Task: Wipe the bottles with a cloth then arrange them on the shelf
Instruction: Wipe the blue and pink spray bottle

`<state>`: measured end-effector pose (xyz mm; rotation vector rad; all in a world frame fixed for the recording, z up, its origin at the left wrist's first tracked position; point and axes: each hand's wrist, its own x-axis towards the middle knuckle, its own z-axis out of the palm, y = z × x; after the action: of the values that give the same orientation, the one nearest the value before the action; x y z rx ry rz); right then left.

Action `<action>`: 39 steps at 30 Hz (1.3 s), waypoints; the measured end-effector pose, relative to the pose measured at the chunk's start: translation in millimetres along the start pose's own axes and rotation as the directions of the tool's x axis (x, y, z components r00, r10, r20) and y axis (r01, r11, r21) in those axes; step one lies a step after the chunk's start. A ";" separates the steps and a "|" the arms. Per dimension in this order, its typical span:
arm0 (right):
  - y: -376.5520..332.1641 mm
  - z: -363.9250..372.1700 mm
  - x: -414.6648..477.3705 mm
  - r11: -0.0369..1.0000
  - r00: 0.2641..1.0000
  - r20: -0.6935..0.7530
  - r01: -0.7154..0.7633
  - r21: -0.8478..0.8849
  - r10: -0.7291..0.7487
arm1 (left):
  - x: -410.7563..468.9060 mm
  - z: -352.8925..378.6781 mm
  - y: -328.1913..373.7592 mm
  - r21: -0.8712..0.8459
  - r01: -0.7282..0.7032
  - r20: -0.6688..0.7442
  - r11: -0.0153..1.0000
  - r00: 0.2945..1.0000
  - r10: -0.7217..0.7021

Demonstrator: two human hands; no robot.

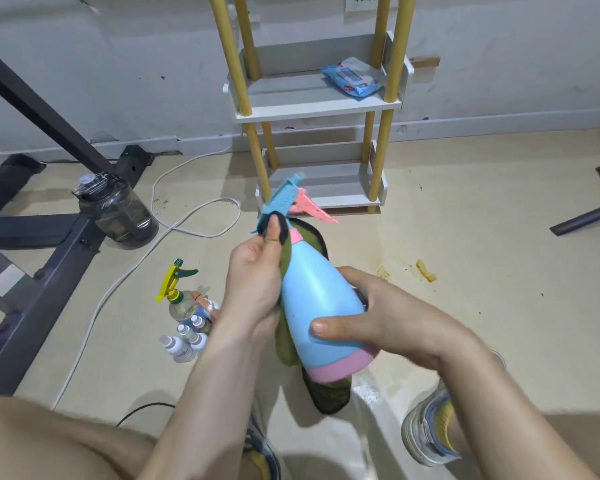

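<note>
A light-blue spray bottle (321,303) with a pink base and pink trigger is tilted in the middle of the view. My right hand (378,317) grips its lower body. My left hand (257,275) holds an olive and black cloth (286,341) against the bottle's neck, thumb pressed on the blue nozzle. The cloth hangs down behind and below the bottle. On the floor to the left stand a clear spray bottle (181,299) with a yellow and green trigger and several small white-capped bottles (184,341). The white shelf (312,102) with yellow posts stands against the wall ahead.
A blue pack of wipes (354,77) lies on the shelf's upper board. A dark water jug (118,209) stands at left beside a black metal frame (49,244). A white cable (174,216) loops across the floor. My shoes (430,431) are below.
</note>
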<state>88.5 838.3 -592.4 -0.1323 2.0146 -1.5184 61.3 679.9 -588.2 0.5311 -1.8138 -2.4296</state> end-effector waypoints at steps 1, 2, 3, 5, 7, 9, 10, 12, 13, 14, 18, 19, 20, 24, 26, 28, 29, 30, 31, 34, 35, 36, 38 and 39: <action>3.6 7.4 2.0 0.999 0.999 -0.042 0.023 0.044 -0.021 | -1.7 1.6 -2.4 0.037 -0.009 0.003 0.999 1.000 0.009; 7.0 15.2 4.6 0.997 0.995 -0.096 0.045 0.061 -0.039 | -1.2 2.0 -5.7 0.087 -0.031 -0.021 0.996 0.999 0.033; 9.3 21.8 6.6 0.996 0.989 -0.141 0.060 0.063 -0.051 | 1.4 0.6 -10.0 0.165 -0.064 -0.062 0.984 0.995 0.075; 10.6 25.3 8.9 0.998 0.980 -0.196 0.049 0.034 -0.041 | 7.7 -10.2 -17.9 0.330 -0.142 -0.139 0.933 0.971 0.197; 9.7 16.5 9.4 0.998 0.981 -0.196 0.012 0.054 -0.001 | 11.0 -24.5 -18.3 0.391 -0.204 -0.219 0.897 0.926 0.306; 6.6 5.4 5.7 0.994 0.990 -0.139 -0.024 0.109 0.039 | 12.5 -37.3 -10.6 0.349 -0.271 -0.264 0.897 0.890 0.372; 4.8 0.8 3.5 0.994 0.995 -0.091 -0.029 0.109 0.039 | 13.6 -41.1 -4.2 0.344 -0.306 -0.227 0.888 0.891 0.394; 0.4 -5.1 0.1 0.995 1.000 0.009 -0.021 0.093 0.020 | 11.5 -36.8 11.8 0.394 -0.367 -0.024 0.843 0.912 0.409; -2.2 -6.4 -0.6 0.995 0.998 0.056 -0.008 0.095 0.002 | 10.5 -31.8 17.5 0.468 -0.401 0.114 0.788 0.911 0.396; -4.4 -6.4 -0.7 0.994 0.995 0.094 0.002 0.105 -0.012 | 10.1 -28.0 19.3 0.576 -0.440 0.212 0.689 0.895 0.393; -5.5 1.7 0.8 0.996 0.991 0.134 -0.013 0.088 0.002 | 10.9 -28.4 9.6 0.764 -0.552 0.314 0.334 0.770 0.555; -4.0 4.3 1.1 0.997 0.991 0.132 -0.023 0.073 0.013 | 11.0 -29.5 9.8 0.792 -0.531 0.298 0.302 0.768 0.567; -3.0 7.2 1.0 0.997 0.990 0.139 -0.033 0.065 0.024 | 15.6 -32.8 9.0 0.816 -0.481 0.258 0.321 0.799 0.543; -4.5 9.9 4.5 0.995 0.988 0.149 -0.055 0.083 0.042 | 25.3 -32.0 10.0 0.795 -0.383 0.264 0.470 0.916 0.301; -5.2 8.5 7.8 0.992 0.993 0.093 -0.075 0.101 0.066 | 17.5 -27.9 1.4 0.752 -0.424 0.391 0.505 0.903 0.176; -4.8 8.1 8.9 0.992 0.995 0.036 -0.095 0.080 0.093 | 10.9 -27.2 -10.5 0.665 -0.416 0.434 0.621 0.891 0.132; -4.1 8.5 8.3 0.994 0.996 0.023 -0.092 0.060 0.091 | 7.7 -26.4 -13.3 0.582 -0.375 0.381 0.721 0.910 0.166; -3.7 9.3 7.4 0.996 0.997 0.020 -0.081 0.045 0.080 | 6.5 -26.3 -13.1 0.469 -0.318 0.282 0.824 0.938 0.201; -4.0 9.8 6.4 0.997 0.997 0.025 -0.069 0.036 0.068 | 7.2 -26.6 -11.0 0.353 -0.272 0.176 0.895 0.959 0.222; -3.7 8.2 3.2 0.999 0.997 0.058 -0.042 0.019 0.041 | 14.0 -33.2 -3.1 0.149 -0.213 0.033 0.966 0.977 0.211; -3.3 6.9 2.8 0.999 0.997 0.064 -0.039 0.010 0.039 | 15.2 -34.7 0.5 0.136 -0.174 0.040 0.975 0.985 0.170; -2.4 5.8 2.5 0.999 0.997 0.071 -0.041 0.004 0.041 | 17.2 -35.1 2.9 0.194 -0.147 0.072 0.970 0.988 0.135; -0.6 6.5 2.0 0.999 0.994 0.095 -0.049 -0.010 0.049 | 20.1 -39.1 2.0 0.355 -0.130 0.085 0.926 0.991 0.106; 0.0 8.0 1.9 0.998 0.993 0.109 -0.054 -0.011 0.055 | 22.0 -40.7 -0.3 0.428 -0.138 0.057 0.893 0.990 0.126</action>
<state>91.1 830.8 -594.5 -0.1587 1.9232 -1.4383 53.4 637.0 -603.7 0.3801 -2.3296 -1.9561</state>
